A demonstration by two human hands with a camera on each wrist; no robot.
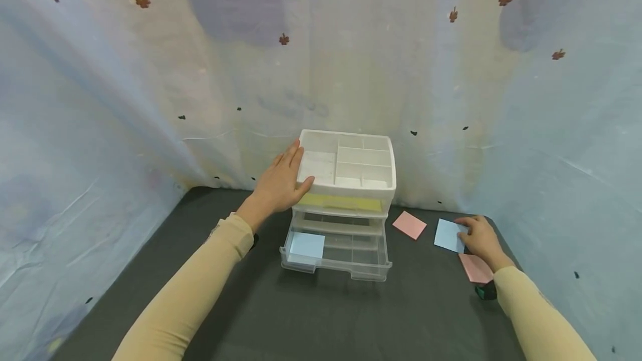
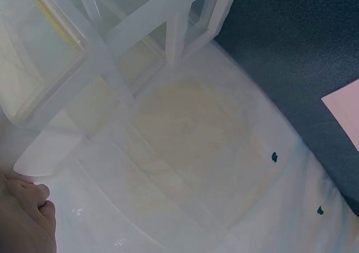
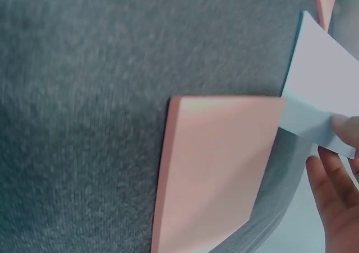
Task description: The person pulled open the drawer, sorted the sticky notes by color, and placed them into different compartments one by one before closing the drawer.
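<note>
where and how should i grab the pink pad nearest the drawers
Best pinch opposite edges of that pink pad, probably from above and the near side: it looks flat on the dark table, leaving little to hook under, with bare surface in front.

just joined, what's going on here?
A person is handling sticky-note pads beside a white drawer unit. Their left hand rests against the unit's left edge, while their right hand pinches the edge of a blue pad off to the right. The clear lower drawer is pulled out, with a second blue pad in its left part. Two pink pads lie on the dark table.
</note>
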